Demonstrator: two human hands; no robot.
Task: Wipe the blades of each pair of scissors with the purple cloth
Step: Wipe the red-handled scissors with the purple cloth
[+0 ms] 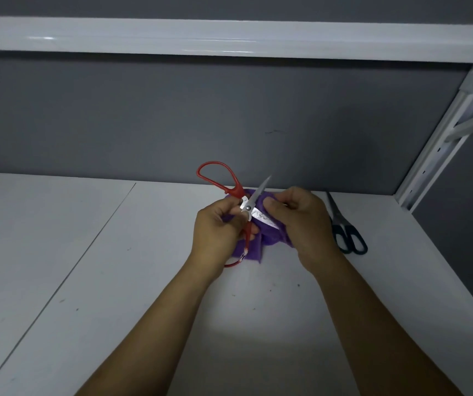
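Observation:
Red-handled scissors (pixel 220 178) are held spread wide above the white table, one handle loop pointing up and away, the other hanging below my left hand. My left hand (pixel 218 227) grips them near the pivot. One bare blade points up to the right. The other blade lies against the purple cloth (pixel 269 234), which my right hand (pixel 301 221) holds bunched around it, thumb pressing the cloth near the blade. A second pair, dark green-handled scissors (pixel 346 232), lies closed on the table just right of my right hand.
The white table (pixel 115 281) has a seam running diagonally on the left. A grey wall stands behind, with a white shelf (pixel 229 38) overhead. A white slotted upright (pixel 435 155) rises at the right.

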